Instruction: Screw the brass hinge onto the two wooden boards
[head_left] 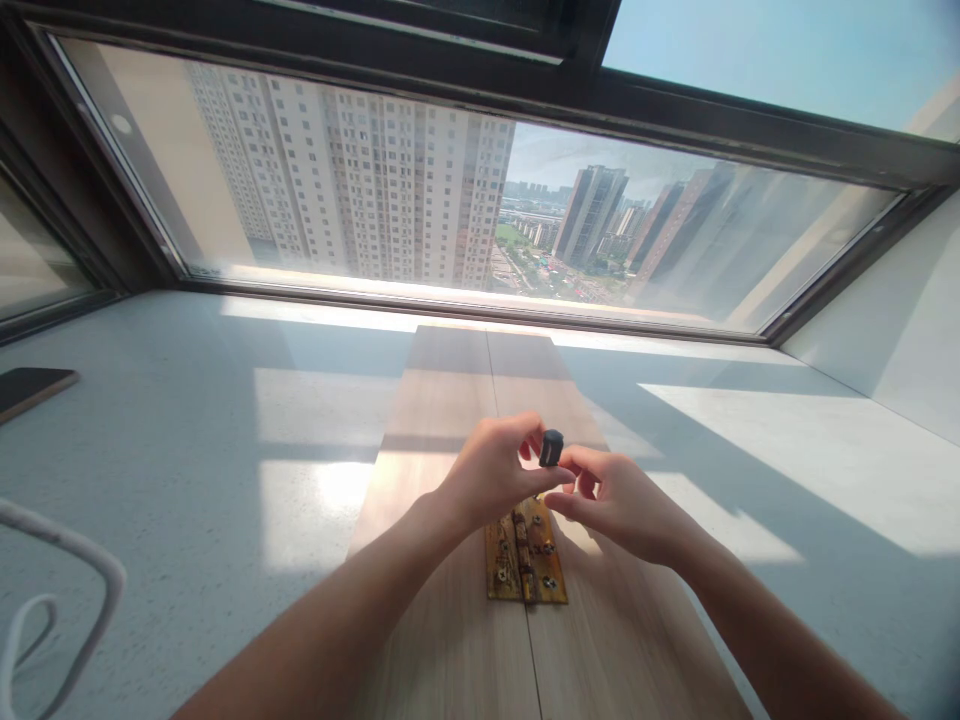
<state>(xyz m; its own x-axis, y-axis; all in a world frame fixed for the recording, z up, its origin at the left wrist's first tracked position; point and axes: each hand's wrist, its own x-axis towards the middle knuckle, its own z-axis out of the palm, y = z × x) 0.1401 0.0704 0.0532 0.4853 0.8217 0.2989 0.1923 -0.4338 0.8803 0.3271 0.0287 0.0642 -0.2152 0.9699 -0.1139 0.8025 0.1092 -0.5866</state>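
My left hand (504,458) is closed, its thumb and fingers gripping a small black knob-like piece (551,448) with a pale mark on its side; what lies below it is hidden. Close by on the right, my right hand (606,492) has its fingers curled and its thumb extended toward the left thumb; anything between its fingertips is too small to make out. Under both hands a worn brass-coloured hinge (525,560) lies across the seam of two wooden boards (442,640), with several screws in its leaves. The hinge's far end is partly covered by the hands.
The boards lie on a pale speckled sill (187,450) that reaches a dark-framed window (420,300). At left are a dark flat object (34,388) and a looped white cable (112,580). A white wall (892,290) stands at right.
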